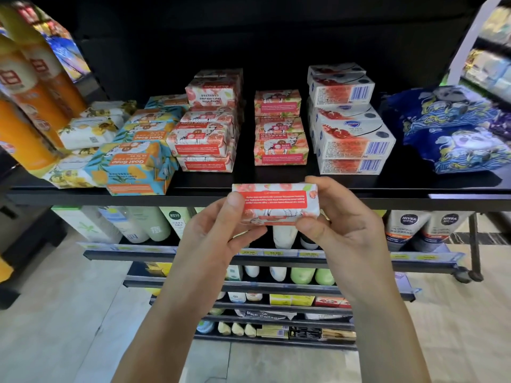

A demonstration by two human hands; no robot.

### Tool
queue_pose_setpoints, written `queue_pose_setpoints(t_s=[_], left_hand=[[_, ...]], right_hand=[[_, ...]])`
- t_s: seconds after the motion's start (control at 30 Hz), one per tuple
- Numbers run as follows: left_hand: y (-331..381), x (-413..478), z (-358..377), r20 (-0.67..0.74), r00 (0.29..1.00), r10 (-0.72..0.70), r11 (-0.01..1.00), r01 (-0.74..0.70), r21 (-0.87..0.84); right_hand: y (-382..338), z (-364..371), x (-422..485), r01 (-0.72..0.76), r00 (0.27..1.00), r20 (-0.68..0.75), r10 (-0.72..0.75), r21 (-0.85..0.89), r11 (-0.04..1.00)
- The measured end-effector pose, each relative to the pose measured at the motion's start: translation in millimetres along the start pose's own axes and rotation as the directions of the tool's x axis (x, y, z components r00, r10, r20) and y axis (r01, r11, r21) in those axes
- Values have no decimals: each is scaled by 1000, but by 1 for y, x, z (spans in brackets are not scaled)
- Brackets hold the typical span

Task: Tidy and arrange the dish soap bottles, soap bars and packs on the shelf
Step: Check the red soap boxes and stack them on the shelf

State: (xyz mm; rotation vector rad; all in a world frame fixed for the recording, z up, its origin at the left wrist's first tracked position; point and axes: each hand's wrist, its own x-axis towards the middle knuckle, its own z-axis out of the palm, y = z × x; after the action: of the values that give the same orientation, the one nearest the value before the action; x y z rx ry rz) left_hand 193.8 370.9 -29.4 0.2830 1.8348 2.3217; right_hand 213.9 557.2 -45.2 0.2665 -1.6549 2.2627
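A pink-and-red wrapped soap bar [276, 203] is held just in front of the black shelf's front edge [387, 196]. My left hand [221, 230] grips its left end and my right hand [331, 217] grips its right end, thumbs on the near face. On the shelf behind stand two stacks of the same pink soap [206, 134] [279, 128], blue-and-orange goat soap bars [132, 167], white-and-yellow soap packs [88, 131], white boxed soap bars [351, 131] and blue patterned packs [456, 131].
Orange dish soap bottles [25, 106] lean at the far left of the shelf. Lower shelves [249, 255] hold bottles, tubes and small boxes. A bare strip of shelf lies in front of the pink stacks. Pale floor shows below.
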Motion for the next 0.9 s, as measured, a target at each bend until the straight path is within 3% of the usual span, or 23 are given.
queue_pose_setpoints(t_s=[0.43, 0.67, 0.9], left_hand=[[-1, 0, -8, -75, 997, 22, 995, -29, -95], [-1, -2, -10, -87, 995, 57, 997, -60, -40], [-2, -3, -14, -72, 995, 66, 997, -68, -29]], right_hand=[[2, 8, -4, -35, 997, 64, 38, -40, 999], [2, 16, -4, -269, 962, -92, 259, -125, 955], [1, 21, -3, -311, 943, -148, 297, -82, 947]])
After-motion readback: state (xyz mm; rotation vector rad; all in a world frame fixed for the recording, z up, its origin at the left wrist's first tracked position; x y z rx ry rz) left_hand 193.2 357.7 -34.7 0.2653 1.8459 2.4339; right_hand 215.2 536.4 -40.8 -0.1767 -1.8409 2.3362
